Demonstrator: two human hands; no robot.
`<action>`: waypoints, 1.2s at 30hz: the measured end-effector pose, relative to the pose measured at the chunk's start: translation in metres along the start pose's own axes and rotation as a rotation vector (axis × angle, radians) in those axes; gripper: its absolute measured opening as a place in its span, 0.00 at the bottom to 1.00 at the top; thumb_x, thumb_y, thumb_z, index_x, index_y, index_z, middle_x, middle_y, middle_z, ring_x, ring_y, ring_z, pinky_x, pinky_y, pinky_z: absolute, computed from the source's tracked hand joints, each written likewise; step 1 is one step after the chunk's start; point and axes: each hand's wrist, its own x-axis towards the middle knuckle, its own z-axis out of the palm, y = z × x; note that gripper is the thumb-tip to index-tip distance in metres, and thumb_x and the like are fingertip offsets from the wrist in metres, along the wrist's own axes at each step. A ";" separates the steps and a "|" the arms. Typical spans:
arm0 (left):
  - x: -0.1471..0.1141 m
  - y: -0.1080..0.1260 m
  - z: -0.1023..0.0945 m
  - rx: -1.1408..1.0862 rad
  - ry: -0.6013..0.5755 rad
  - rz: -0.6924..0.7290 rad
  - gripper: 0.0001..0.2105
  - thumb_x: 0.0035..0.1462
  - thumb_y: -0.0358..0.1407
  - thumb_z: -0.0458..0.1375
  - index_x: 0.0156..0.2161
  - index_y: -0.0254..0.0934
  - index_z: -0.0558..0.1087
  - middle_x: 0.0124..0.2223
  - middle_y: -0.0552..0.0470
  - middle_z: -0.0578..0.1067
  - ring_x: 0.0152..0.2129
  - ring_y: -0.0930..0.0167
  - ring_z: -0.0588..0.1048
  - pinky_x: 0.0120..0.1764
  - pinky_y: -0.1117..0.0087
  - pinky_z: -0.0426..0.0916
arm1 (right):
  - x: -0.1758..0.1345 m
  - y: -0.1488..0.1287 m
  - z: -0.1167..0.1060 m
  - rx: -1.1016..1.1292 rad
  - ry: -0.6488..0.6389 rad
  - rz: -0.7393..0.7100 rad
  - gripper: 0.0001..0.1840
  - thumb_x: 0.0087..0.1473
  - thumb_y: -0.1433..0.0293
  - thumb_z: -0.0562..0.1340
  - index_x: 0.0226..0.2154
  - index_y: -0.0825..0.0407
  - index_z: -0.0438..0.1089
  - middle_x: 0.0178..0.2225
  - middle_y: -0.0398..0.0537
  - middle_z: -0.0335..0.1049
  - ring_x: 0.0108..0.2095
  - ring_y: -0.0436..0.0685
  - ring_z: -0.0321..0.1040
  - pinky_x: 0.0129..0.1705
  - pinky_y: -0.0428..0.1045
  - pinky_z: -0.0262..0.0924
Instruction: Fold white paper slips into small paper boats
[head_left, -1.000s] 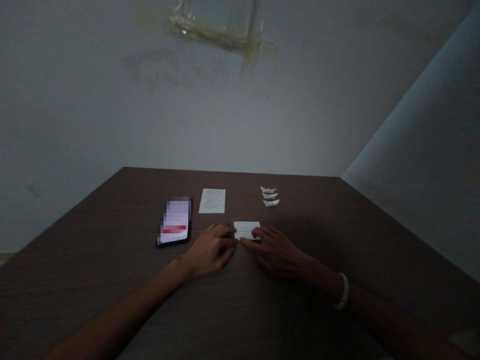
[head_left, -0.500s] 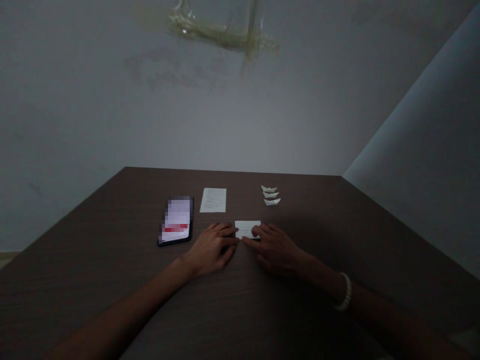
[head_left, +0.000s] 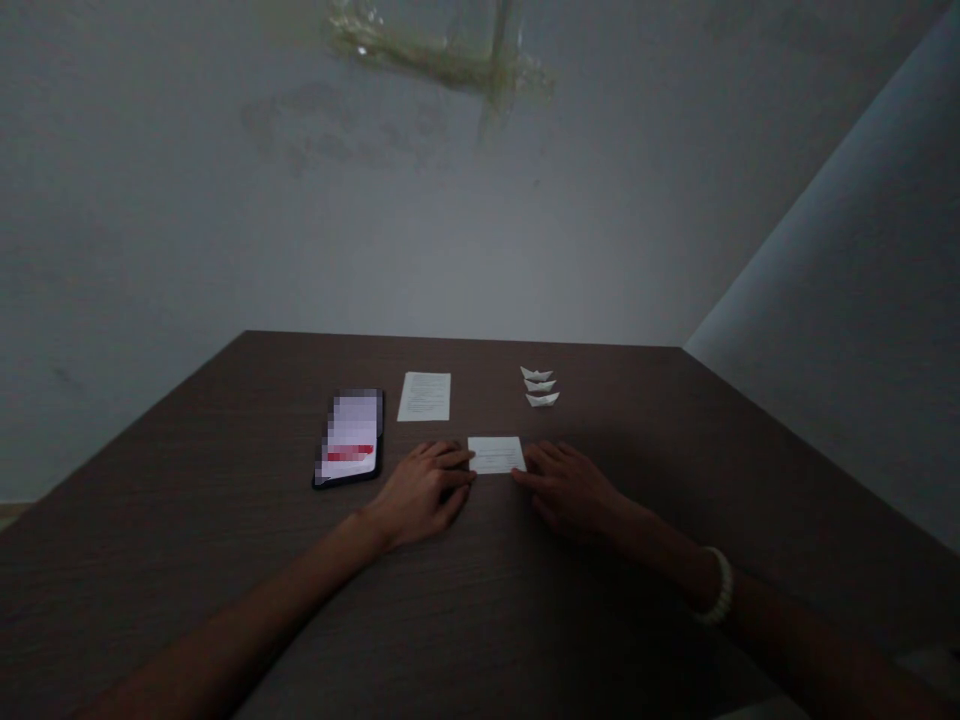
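A small white sheet of paper (head_left: pixel 496 454) with faint printed lines lies flat between my hands, its long side running left to right. My left hand (head_left: pixel 429 490) rests palm down on the table, fingers apart, with fingertips touching the paper's left edge. On the other side, my right hand (head_left: pixel 568 487) lies low with its fingers stretched out, and its fingertips meet the right edge and the lower right corner. Neither hand grasps anything.
Three small folded paper boats (head_left: pixel 541 386) stand in a row beyond the right hand. A printed paper stack or sheet (head_left: pixel 424 397) lies further back, left of centre. A phone (head_left: pixel 350 438) with a lit screen lies left of it. The brown table (head_left: pixel 465 610) meets a wall behind.
My right hand has slid rightward across the paper to its right edge, uncovering more of the printed face. My left hand has stayed at the left edge.
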 end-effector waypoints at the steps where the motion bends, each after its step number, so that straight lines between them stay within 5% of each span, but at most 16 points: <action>1: 0.000 0.000 0.000 -0.001 0.002 -0.002 0.14 0.60 0.33 0.50 0.45 0.39 0.77 0.54 0.49 0.73 0.51 0.60 0.68 0.49 0.54 0.63 | -0.001 0.001 0.000 0.003 0.003 0.006 0.17 0.57 0.69 0.55 0.49 0.50 0.67 0.48 0.54 0.63 0.47 0.63 0.58 0.46 0.56 0.54; 14: -0.001 -0.002 -0.002 -0.028 0.019 0.020 0.13 0.59 0.32 0.51 0.45 0.39 0.76 0.53 0.47 0.73 0.50 0.60 0.68 0.49 0.55 0.63 | -0.009 0.003 0.000 0.048 0.034 0.091 0.13 0.56 0.72 0.56 0.43 0.52 0.71 0.43 0.53 0.66 0.42 0.60 0.62 0.44 0.54 0.56; 22: 0.001 0.000 -0.003 -0.054 0.018 0.031 0.13 0.59 0.32 0.51 0.46 0.39 0.76 0.53 0.47 0.72 0.50 0.60 0.68 0.50 0.55 0.62 | 0.000 -0.012 0.006 0.132 0.101 -0.061 0.20 0.58 0.70 0.53 0.54 0.52 0.63 0.51 0.54 0.63 0.48 0.61 0.59 0.50 0.57 0.54; 31: 0.003 0.002 -0.004 -0.044 -0.001 0.027 0.13 0.59 0.32 0.51 0.46 0.39 0.76 0.54 0.48 0.73 0.49 0.61 0.68 0.49 0.55 0.63 | 0.010 -0.017 0.001 0.131 0.034 -0.013 0.31 0.54 0.71 0.56 0.61 0.46 0.53 0.52 0.54 0.58 0.48 0.62 0.56 0.49 0.58 0.55; 36: 0.002 0.001 -0.002 -0.024 0.026 0.008 0.13 0.59 0.32 0.51 0.45 0.39 0.76 0.54 0.49 0.73 0.50 0.60 0.67 0.50 0.54 0.63 | 0.008 -0.018 0.002 0.127 0.036 0.045 0.29 0.56 0.71 0.56 0.60 0.45 0.55 0.50 0.54 0.59 0.48 0.62 0.56 0.48 0.57 0.54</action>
